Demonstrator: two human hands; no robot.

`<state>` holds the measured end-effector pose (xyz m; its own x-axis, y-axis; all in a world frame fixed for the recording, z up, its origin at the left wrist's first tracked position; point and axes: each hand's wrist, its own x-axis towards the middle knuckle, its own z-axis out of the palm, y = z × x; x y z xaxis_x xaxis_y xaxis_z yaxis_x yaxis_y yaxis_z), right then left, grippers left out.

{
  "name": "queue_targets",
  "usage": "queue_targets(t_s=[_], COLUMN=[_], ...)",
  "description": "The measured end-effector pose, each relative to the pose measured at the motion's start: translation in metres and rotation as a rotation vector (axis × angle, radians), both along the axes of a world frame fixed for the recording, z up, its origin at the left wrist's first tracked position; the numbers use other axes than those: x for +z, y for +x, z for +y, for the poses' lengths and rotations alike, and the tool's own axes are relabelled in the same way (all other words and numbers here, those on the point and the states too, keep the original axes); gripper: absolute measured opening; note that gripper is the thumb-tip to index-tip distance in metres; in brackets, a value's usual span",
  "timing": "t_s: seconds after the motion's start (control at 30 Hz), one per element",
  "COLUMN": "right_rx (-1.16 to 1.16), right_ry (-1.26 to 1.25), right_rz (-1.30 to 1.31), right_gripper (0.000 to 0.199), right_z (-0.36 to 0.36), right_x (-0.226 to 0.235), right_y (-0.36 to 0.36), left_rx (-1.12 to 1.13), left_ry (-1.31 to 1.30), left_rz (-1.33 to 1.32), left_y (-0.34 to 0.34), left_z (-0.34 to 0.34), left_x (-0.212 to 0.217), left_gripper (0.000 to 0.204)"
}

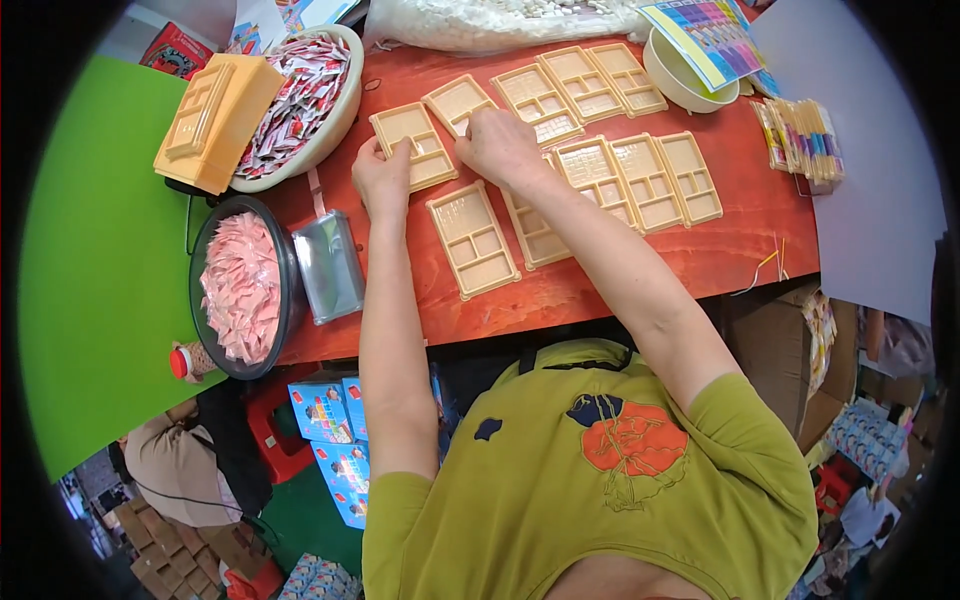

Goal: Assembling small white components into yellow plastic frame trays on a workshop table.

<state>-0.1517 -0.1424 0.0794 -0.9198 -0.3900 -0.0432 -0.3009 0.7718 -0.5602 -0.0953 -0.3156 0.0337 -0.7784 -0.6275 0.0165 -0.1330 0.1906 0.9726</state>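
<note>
Shallow beige plastic trays (473, 240) with small compartments lie in two rough rows on the red table. My left hand (383, 182) grips the lower left edge of one tray (408, 125), its thumb on top. At the neighbouring tray (458, 98), my right hand (503, 148) has its fingers bent together at the near edge; the fingertips are partly hidden. Below my right forearm, more trays (660, 185) stand side by side, one of them partly covered by the arm. Another group of trays (575, 85) lies beyond my right hand.
At the left are a bowl (345, 125) of red-and-white sachets, stacked beige trays (215, 115), a black basin (285, 300) of pink packets and a clear plastic box (328, 268). A cream bowl (680, 85) with colourful sheets and bundled sticks (803, 140) sit at the right.
</note>
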Motion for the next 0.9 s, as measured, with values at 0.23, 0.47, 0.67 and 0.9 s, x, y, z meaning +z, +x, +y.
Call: queue_targets(t_s=[0.23,0.47,0.67,0.9], right_rx=[-0.038,-0.269,-0.348,-0.298], right_ry=[0.031,0.095,0.101,0.306], right_rz=[-0.003,0.239,0.326,0.446], right_gripper=[0.027,0.033,0.031,0.034], right_z=[0.023,0.079,0.114,0.152], right_x=[-0.008,-0.014,-0.010,-0.033], right_y=[-0.019,-0.032,-0.048,-0.071], left_rx=[0.057,-0.094,-0.066,-0.343], left_ry=[-0.782,-0.971,-1.059,-1.027], left_rz=[-0.290,-0.214,-0.242,-0.324], left_y=[0.012,0.026,0.025,0.020], left_z=[0.034,0.066,0.081,0.102], left_x=[0.024,0.017,0.021,0.022], left_gripper=[0.048,0.053,0.058,0.053])
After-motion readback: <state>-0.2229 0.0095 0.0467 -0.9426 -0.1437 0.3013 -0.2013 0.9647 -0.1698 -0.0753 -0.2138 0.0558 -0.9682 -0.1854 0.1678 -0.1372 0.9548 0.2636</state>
